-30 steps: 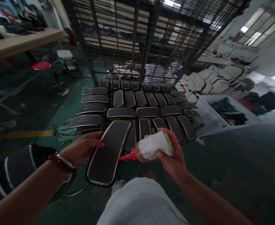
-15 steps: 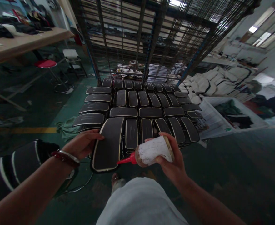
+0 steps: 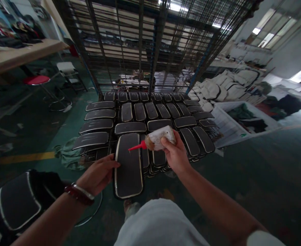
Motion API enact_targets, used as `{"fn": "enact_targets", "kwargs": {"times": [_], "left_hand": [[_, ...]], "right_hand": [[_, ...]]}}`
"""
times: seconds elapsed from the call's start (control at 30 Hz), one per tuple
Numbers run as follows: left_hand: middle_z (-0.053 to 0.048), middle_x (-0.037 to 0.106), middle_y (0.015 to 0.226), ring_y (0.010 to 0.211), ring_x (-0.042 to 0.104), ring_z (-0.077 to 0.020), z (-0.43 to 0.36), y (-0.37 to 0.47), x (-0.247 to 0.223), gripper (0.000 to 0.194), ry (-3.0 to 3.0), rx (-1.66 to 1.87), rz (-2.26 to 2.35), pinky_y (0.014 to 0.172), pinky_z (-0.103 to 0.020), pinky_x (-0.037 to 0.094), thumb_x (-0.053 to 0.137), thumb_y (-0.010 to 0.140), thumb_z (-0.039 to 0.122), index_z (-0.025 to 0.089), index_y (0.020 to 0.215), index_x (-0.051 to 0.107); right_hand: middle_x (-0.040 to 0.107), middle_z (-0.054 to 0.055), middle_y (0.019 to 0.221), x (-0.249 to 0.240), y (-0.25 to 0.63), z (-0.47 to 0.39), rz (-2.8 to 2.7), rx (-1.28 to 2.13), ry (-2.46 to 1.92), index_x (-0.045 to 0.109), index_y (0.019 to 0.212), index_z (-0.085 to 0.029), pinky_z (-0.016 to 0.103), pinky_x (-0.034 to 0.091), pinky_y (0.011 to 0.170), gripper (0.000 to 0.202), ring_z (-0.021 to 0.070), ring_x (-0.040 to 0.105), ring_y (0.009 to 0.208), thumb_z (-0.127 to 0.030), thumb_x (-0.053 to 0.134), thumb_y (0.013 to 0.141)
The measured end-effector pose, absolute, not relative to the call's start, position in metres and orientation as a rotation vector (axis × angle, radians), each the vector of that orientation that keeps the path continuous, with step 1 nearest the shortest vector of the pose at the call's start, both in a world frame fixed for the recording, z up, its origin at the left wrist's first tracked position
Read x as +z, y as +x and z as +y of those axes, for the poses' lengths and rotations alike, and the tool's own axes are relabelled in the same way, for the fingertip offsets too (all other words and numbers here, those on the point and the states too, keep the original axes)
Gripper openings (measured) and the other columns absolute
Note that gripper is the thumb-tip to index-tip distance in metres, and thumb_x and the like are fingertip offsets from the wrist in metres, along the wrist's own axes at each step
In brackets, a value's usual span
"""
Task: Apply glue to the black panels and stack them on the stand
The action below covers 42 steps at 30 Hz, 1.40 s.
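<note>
My left hand (image 3: 99, 173) grips the left edge of a dark grey panel (image 3: 129, 171), thumb on its face and fingers underneath. The panel is a rounded rectangle with a pale line around its border. In my right hand (image 3: 177, 153) is a squeeze bottle (image 3: 160, 138) with a whitish, stained body, lying nearly level. Its red nozzle (image 3: 137, 146) points left over the upper part of the panel; whether the tip touches the surface I cannot tell. Rows of similar panels (image 3: 133, 128) lie in stacks just beyond.
A tall metal wire rack (image 3: 140, 44) rises behind the stacks. To the right stand a white bin (image 3: 232, 131) with cloth in it and a heap of white pieces (image 3: 224, 87). More dark panels (image 3: 19, 201) lie at lower left. A red stool (image 3: 36, 80) is farther back.
The bottle has moved up and away from me, its nozzle going from the panel's lower right border to its upper part. The panel now sits slightly lower and more upright in view.
</note>
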<state>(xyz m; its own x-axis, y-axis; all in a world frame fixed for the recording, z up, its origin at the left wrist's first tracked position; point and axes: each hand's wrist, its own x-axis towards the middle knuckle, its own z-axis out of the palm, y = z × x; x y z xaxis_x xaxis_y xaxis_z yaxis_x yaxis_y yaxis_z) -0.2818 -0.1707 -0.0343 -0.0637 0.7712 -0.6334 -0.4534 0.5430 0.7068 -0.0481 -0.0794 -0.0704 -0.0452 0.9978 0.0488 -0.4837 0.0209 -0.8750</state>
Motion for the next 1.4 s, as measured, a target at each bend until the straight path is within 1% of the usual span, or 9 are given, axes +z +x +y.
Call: {"fn": "enact_targets", "kwargs": {"times": [0.17, 0.4, 0.53, 0.63, 0.87, 1.07, 1.17, 1.27, 1.4], "left_hand": [[-0.016, 0.086, 0.087, 0.069, 0.082, -0.0313, -0.167, -0.272, -0.035, 0.045, 0.322, 0.995, 1.243, 0.063, -0.041, 0.07, 0.063, 0.076, -0.007, 0.006, 0.117, 0.074], [-0.015, 0.086, 0.086, 0.064, 0.081, -0.0278, -0.167, -0.285, -0.037, 0.036, 0.312, 1.019, 1.281, 0.061, -0.037, 0.069, 0.067, 0.072, -0.008, 0.01, 0.102, 0.076], [-0.015, 0.086, 0.089, 0.068, 0.082, -0.0293, -0.169, -0.291, -0.037, 0.034, 0.329, 0.978, 1.256, 0.063, -0.038, 0.069, 0.072, 0.069, -0.004, 0.011, 0.1, 0.077], [-0.014, 0.087, 0.091, 0.074, 0.083, -0.0304, -0.17, -0.294, -0.04, 0.038, 0.339, 0.978, 1.229, 0.066, -0.038, 0.07, 0.076, 0.067, -0.002, 0.012, 0.102, 0.078], [-0.015, 0.087, 0.095, 0.077, 0.083, -0.033, -0.174, -0.301, -0.054, 0.044, 0.351, 1.0, 1.247, 0.062, -0.037, 0.068, 0.083, 0.062, 0.003, 0.012, 0.105, 0.079], [-0.013, 0.087, 0.094, 0.081, 0.084, -0.0348, -0.177, -0.305, -0.058, 0.044, 0.356, 0.972, 1.264, 0.065, -0.038, 0.07, 0.087, 0.058, 0.008, 0.013, 0.101, 0.081], [-0.014, 0.088, 0.097, 0.089, 0.084, -0.037, -0.183, -0.313, -0.064, 0.051, 0.339, 0.996, 1.312, 0.068, -0.038, 0.071, 0.088, 0.056, 0.008, 0.014, 0.106, 0.081], [-0.013, 0.088, 0.103, 0.096, 0.084, -0.0381, -0.2, -0.335, -0.081, 0.063, 0.304, 1.071, 1.42, 0.071, -0.037, 0.072, 0.091, 0.054, 0.01, 0.016, 0.115, 0.079], [-0.004, 0.089, 0.103, 0.103, 0.082, -0.041, -0.237, -0.385, -0.11, 0.084, 0.209, 1.127, 1.642, 0.075, -0.042, 0.073, 0.091, 0.046, 0.009, 0.027, 0.127, 0.075]], "right_hand": [[0.068, 0.001, 0.125, -0.078, -0.043, -0.076, -1.256, 1.142, -0.846, 0.065, 0.132, -0.032, 0.038, 0.052, 0.103, 0.058, 0.0232, 0.064, 0.113, -0.039, 0.092, 0.081], [0.069, 0.003, 0.123, -0.066, -0.019, -0.097, -1.519, 1.316, -0.771, 0.065, 0.136, -0.032, 0.037, 0.056, 0.091, 0.057, 0.0247, 0.067, 0.104, -0.04, 0.089, 0.084], [0.069, 0.007, 0.134, -0.054, -0.016, -0.086, -1.534, 1.106, -0.76, 0.058, 0.14, -0.032, 0.044, 0.054, 0.103, 0.065, 0.0286, 0.067, 0.118, -0.037, 0.09, 0.084], [0.071, 0.008, 0.135, -0.053, -0.02, -0.085, -1.522, 1.121, -0.699, 0.055, 0.14, -0.033, 0.046, 0.052, 0.109, 0.068, 0.0296, 0.067, 0.124, -0.033, 0.091, 0.083], [0.072, 0.003, 0.117, -0.084, -0.032, -0.108, -1.18, 1.579, -0.843, 0.069, 0.131, -0.028, 0.034, 0.056, 0.09, 0.058, 0.0241, 0.068, 0.103, -0.036, 0.093, 0.08], [0.07, 0.001, 0.127, -0.076, -0.032, -0.097, -1.238, 1.258, -0.91, 0.071, 0.129, -0.03, 0.034, 0.053, 0.1, 0.063, 0.0243, 0.063, 0.114, -0.027, 0.098, 0.072], [0.074, 0.001, 0.115, -0.08, -0.037, -0.107, -1.138, 1.554, -0.876, 0.074, 0.125, -0.028, 0.03, 0.058, 0.089, 0.061, 0.0214, 0.068, 0.101, -0.024, 0.099, 0.07], [0.077, 0.002, 0.094, -0.099, -0.043, -0.118, -0.675, 2.009, -0.847, 0.076, 0.107, -0.02, 0.029, 0.062, 0.071, 0.043, 0.0195, 0.071, 0.081, -0.032, 0.099, 0.073], [0.081, 0.009, 0.106, -0.117, -0.031, -0.111, -0.069, 2.09, -0.808, 0.073, 0.108, -0.018, 0.025, 0.061, 0.063, 0.04, 0.0229, 0.077, 0.092, -0.029, 0.096, 0.077]]}}
